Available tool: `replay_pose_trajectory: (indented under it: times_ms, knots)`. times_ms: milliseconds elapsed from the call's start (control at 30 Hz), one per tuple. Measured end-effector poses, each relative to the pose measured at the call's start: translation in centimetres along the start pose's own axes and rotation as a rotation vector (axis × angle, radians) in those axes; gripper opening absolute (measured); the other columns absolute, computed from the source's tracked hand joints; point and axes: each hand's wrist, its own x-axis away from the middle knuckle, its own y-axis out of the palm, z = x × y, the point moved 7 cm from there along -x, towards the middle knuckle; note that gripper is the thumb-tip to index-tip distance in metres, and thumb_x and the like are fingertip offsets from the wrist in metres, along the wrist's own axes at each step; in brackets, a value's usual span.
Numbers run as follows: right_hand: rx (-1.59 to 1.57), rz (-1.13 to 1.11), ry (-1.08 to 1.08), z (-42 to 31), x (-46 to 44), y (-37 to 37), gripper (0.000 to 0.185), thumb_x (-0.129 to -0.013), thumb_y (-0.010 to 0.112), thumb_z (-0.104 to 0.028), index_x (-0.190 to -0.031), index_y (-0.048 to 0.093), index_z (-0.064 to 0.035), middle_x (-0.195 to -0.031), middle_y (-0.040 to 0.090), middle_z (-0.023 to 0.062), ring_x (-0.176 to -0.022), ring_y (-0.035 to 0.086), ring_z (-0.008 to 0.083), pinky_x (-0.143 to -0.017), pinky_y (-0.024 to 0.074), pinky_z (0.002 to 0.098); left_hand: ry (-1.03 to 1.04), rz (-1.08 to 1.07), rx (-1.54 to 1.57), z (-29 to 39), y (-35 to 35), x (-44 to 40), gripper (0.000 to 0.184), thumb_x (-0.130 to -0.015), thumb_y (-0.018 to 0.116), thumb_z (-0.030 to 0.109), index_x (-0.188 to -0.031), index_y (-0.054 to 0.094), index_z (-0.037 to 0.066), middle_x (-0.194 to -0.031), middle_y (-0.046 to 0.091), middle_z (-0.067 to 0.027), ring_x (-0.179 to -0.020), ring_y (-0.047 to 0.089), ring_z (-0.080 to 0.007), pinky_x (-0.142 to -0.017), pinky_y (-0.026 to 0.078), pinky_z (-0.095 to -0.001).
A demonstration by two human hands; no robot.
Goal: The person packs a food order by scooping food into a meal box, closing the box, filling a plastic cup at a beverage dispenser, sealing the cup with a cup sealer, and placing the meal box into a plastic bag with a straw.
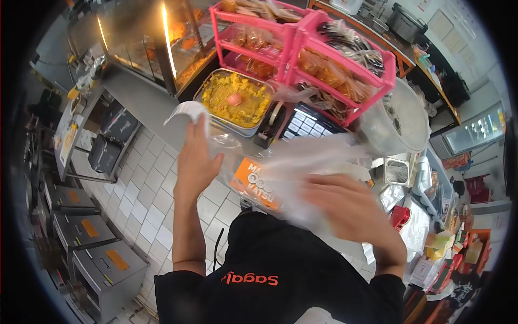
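Note:
My left hand (198,154) is raised at centre left, with a curled white paper slip (190,109) at its fingertips; the fingers look pinched on it. Between my hands is a clear plastic bag (226,144) around an orange printed packet (256,183). My right hand (348,208) is smeared by motion against a whitish translucent plastic bag (310,162), and its fingertips cannot be made out. Just beyond them are a metal tray of yellow food (237,100) and a dark touchscreen (306,123).
Pink racks (294,46) of bagged sauces and cutlery stand behind the tray, beside a large translucent tub (396,121). A lit glass display case (145,40) is at the back left. A red tape dispenser (400,216) lies at the right. Grey cabinets (108,264) stand lower left.

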Motion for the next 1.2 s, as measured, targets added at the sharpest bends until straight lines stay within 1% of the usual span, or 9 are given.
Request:
replay_pose_trajectory:
  times_ms: [133,267,433,733,833,933,1033,1100,1200]
  knots:
    - [-0.122,-0.585,0.299,9.1,-7.0,20.9,0.027,-0.085,0.058,-0.010,-0.110,0.062,-0.0016,-0.100,0.068,0.0232,-0.099,0.064,0.0385,-0.086,0.0488,0.0476,0.006,-0.071,0.311,-1.2,1.6,-1.1,0.062,-0.075,0.061,-0.001,-0.135,0.048,0.006,-0.116,0.050,-0.0197,-0.098,0.056,-0.0350,-0.078,0.048,-0.0402]
    - [-0.044,-0.681,0.218,18.6,-5.2,37.6,0.029,-0.081,0.063,-0.015,-0.106,0.067,-0.0010,-0.098,0.069,0.0216,-0.101,0.065,0.0361,-0.087,0.0487,0.0472,0.092,-0.049,0.618,-1.6,0.5,-1.7,0.060,-0.075,0.057,-0.006,-0.134,0.049,0.005,-0.114,0.050,-0.0185,-0.093,0.057,-0.0329,-0.073,0.049,-0.0363]
    - [0.148,-0.858,0.145,14.6,-5.6,34.5,0.038,-0.077,0.070,-0.020,-0.111,0.067,-0.0031,-0.111,0.067,0.0185,-0.113,0.061,0.0334,-0.092,0.0470,0.0453,0.049,-0.077,0.764,-4.2,-0.4,-2.4,0.060,-0.074,0.057,-0.006,-0.132,0.051,0.006,-0.114,0.050,-0.0181,-0.093,0.057,-0.0321,-0.072,0.048,-0.0339]
    - [0.397,-0.444,0.072,15.5,-6.1,30.9,0.042,-0.081,0.062,-0.013,-0.122,0.058,-0.0028,-0.122,0.059,0.0153,-0.116,0.054,0.0318,-0.094,0.0461,0.0462,0.180,-0.166,0.805,-3.6,0.8,-4.5,0.062,-0.075,0.059,-0.004,-0.135,0.051,0.008,-0.114,0.050,-0.0155,-0.090,0.058,-0.0267,-0.068,0.051,-0.0325]
    - [-0.393,-0.112,0.660,16.1,-6.4,30.6,0.037,-0.084,0.057,-0.010,-0.121,0.059,-0.0028,-0.127,0.057,0.0118,-0.120,0.052,0.0310,-0.100,0.0423,0.0459,0.194,-0.175,0.854,-3.3,1.2,-4.8,0.062,-0.075,0.060,-0.004,-0.136,0.051,0.008,-0.114,0.051,-0.0149,-0.088,0.058,-0.0257,-0.066,0.051,-0.0315]
    - [-0.751,-0.002,0.831,15.6,-5.8,30.6,0.035,-0.085,0.056,-0.009,-0.119,0.060,-0.0029,-0.127,0.057,0.0103,-0.123,0.050,0.0319,-0.104,0.0382,0.0452,0.186,-0.213,0.859,-3.6,1.4,-5.0,0.062,-0.075,0.059,-0.005,-0.135,0.052,0.008,-0.114,0.051,-0.0143,-0.089,0.058,-0.0253,-0.065,0.051,-0.0305]
    - [0.240,-0.807,0.401,12.5,-7.5,27.6,0.034,-0.086,0.056,-0.011,-0.119,0.059,-0.0022,-0.123,0.059,0.0101,-0.124,0.048,0.0326,-0.108,0.0348,0.0445,0.174,-0.243,0.861,-4.0,1.4,-5.0,0.063,-0.074,0.059,-0.007,-0.135,0.052,0.008,-0.115,0.051,-0.0143,-0.092,0.059,-0.0255,-0.065,0.052,-0.0301]
    - [0.201,-0.623,0.065,15.1,-4.7,30.3,0.036,-0.082,0.062,-0.012,-0.116,0.059,-0.0008,-0.117,0.061,0.0106,-0.121,0.050,0.0312,-0.104,0.0395,0.0443,0.173,-0.243,0.894,-4.1,1.7,-5.1,0.063,-0.074,0.059,-0.007,-0.135,0.053,0.008,-0.116,0.052,-0.0143,-0.095,0.059,-0.0254,-0.066,0.052,-0.0298]
    - [0.018,-0.325,0.065,14.2,-5.2,27.5,0.035,-0.079,0.066,-0.009,-0.112,0.059,-0.0004,-0.114,0.061,0.0103,-0.112,0.056,0.0277,-0.096,0.0453,0.0409,0.180,-0.263,0.868,-3.8,1.7,-5.2,0.063,-0.074,0.059,-0.008,-0.134,0.053,0.007,-0.117,0.052,-0.0143,-0.099,0.060,-0.0261,-0.067,0.053,-0.0311]
